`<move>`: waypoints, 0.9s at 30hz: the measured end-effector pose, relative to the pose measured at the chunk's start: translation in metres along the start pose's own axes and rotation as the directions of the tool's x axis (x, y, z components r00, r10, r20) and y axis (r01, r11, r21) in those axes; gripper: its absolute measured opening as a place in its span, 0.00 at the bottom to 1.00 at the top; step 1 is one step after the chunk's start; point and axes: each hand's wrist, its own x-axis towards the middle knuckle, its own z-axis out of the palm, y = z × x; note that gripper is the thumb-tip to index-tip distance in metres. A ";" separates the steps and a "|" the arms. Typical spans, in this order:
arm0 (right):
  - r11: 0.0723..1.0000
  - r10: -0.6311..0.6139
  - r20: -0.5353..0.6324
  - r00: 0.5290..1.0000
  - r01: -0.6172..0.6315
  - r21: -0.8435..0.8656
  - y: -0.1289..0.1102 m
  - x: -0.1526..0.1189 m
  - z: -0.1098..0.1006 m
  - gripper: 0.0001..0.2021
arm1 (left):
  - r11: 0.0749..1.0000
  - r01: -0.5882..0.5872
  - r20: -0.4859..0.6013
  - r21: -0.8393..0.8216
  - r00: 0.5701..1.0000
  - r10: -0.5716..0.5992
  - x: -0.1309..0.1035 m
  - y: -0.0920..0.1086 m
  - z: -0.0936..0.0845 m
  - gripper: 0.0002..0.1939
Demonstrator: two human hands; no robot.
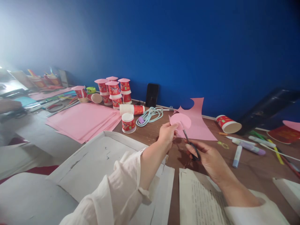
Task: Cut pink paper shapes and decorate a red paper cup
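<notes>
My left hand (167,134) pinches the lower edge of a round pink paper piece (183,120) over the brown table. In my right hand (206,154) is a pair of scissors (192,149) with black handles, its fingers wrapped round them. The blades point up and left and meet the lower edge of the round piece. Behind it lies a larger pink sheet (199,123) with curved cut-outs, leaning partly against the blue wall.
Left of centre are pink sheets (82,120), stacked red cups (114,90) with pink discs, a lone cup (128,123) and a coiled cable (152,116). A phone (152,94) leans on the wall. Markers (237,156) and a tipped cup (228,124) lie right; printed pages (199,197) are in front.
</notes>
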 end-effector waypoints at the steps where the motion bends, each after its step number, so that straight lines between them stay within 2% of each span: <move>1: 1.000 0.004 0.006 1.000 -0.004 0.002 0.000 0.000 0.000 0.26 | 1.000 0.000 0.000 0.000 1.000 0.000 0.000 0.000 0.000 0.11; 10: 1.000 0.014 0.047 0.999 -0.014 -0.021 -0.004 0.000 -0.005 0.26 | 1.000 0.006 -0.019 0.001 1.000 -0.006 -0.001 0.002 0.000 0.12; 16: 0.973 0.051 0.072 0.996 -0.033 -0.227 0.000 0.006 -0.021 0.25 | 1.000 -0.014 -0.042 0.004 0.999 0.014 0.002 0.002 -0.001 0.13; 18: 0.921 0.022 0.029 0.999 -0.009 -0.389 0.004 0.010 -0.033 0.21 | 1.000 -0.024 -0.057 0.009 0.998 0.025 0.004 0.001 -0.002 0.11; 20: 0.805 -0.054 -0.085 0.995 -0.007 -0.593 0.008 0.015 -0.047 0.16 | 0.999 -0.038 -0.076 0.033 0.996 0.040 0.005 0.000 -0.003 0.11; 22: 0.694 -0.132 -0.173 0.976 -0.034 -0.719 0.011 0.018 -0.059 0.14 | 0.995 -0.044 -0.080 0.084 0.996 0.051 0.005 -0.001 -0.003 0.11; 24: 0.635 -0.154 -0.185 0.971 -0.046 -0.771 0.012 0.018 -0.068 0.13 | 0.990 -0.049 -0.065 0.132 0.996 0.058 0.003 -0.002 -0.003 0.11; 27: 0.593 -0.133 -0.131 0.982 -0.027 -0.804 0.010 0.016 -0.073 0.13 | 0.979 -0.039 -0.034 0.200 0.998 0.047 -0.001 -0.002 -0.003 0.10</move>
